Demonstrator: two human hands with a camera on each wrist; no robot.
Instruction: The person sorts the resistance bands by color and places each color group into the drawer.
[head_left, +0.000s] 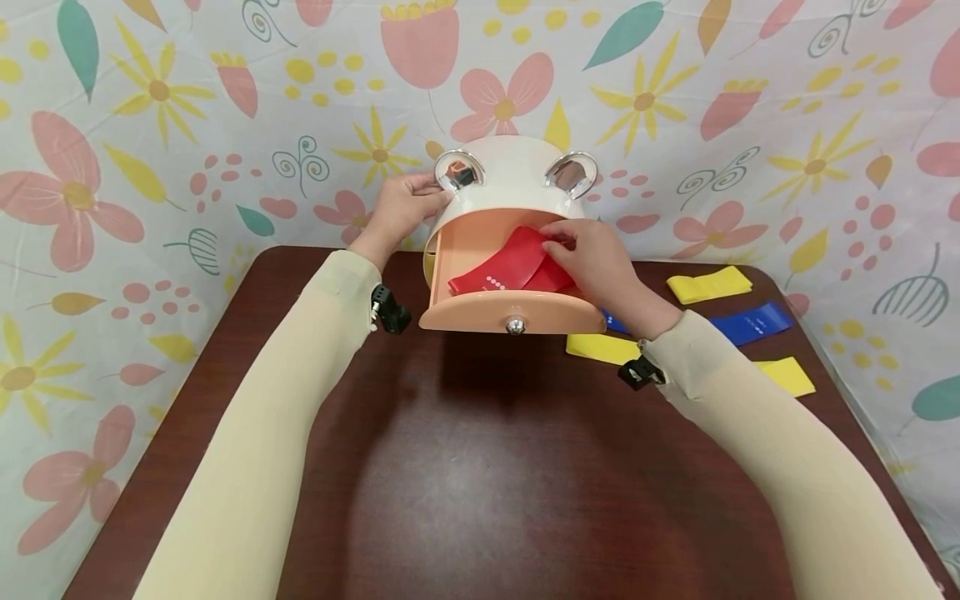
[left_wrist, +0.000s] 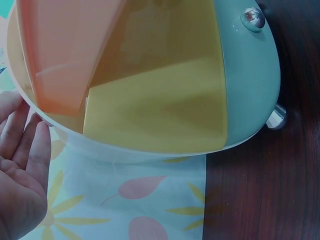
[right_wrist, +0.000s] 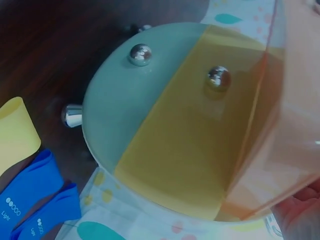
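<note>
A red band is lying inside the pulled-out peach drawer of the round storage box, pinched by the right hand. The left hand is bracing the box's side with relaxed, straight fingers. Yellow bands and a blue band are lying on the table right of the box.

on the dark table, right side, lie yellow bands and a blue band, near each other. a floral cloth hangs behind the table.
</note>
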